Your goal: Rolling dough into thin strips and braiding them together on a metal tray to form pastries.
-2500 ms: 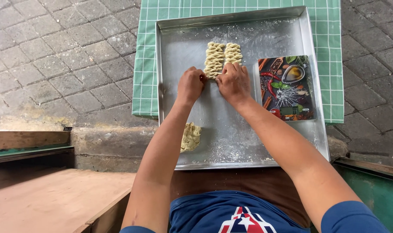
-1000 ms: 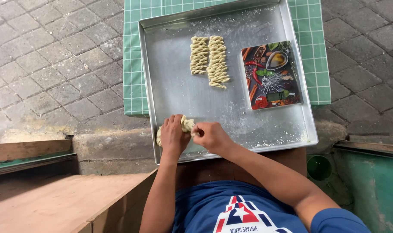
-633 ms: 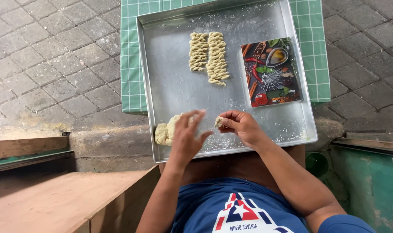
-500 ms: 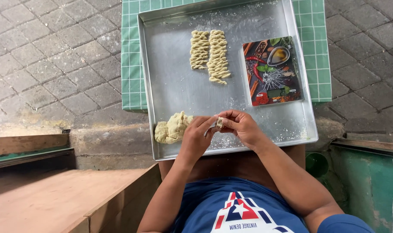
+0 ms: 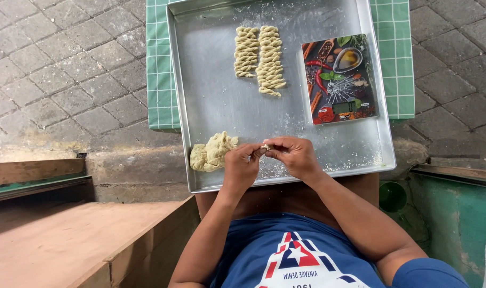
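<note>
Left hand [image 5: 242, 166] and right hand [image 5: 291, 157] now meet, pinching a small dough piece [image 5: 264, 148] just pulled from the lump [image 5: 212, 152] at the tray's [image 5: 211, 96] near left corner; two twisted sticks [image 5: 260, 57] lie far.

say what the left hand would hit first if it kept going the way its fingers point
The left hand points up and right, so it would first meet the small dough piece and the right hand just beyond it, though depth is hard to judge.

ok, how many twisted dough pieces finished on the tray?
2: left twist and longer right twist, side by side at the tray's far end, left of the scale.
</note>
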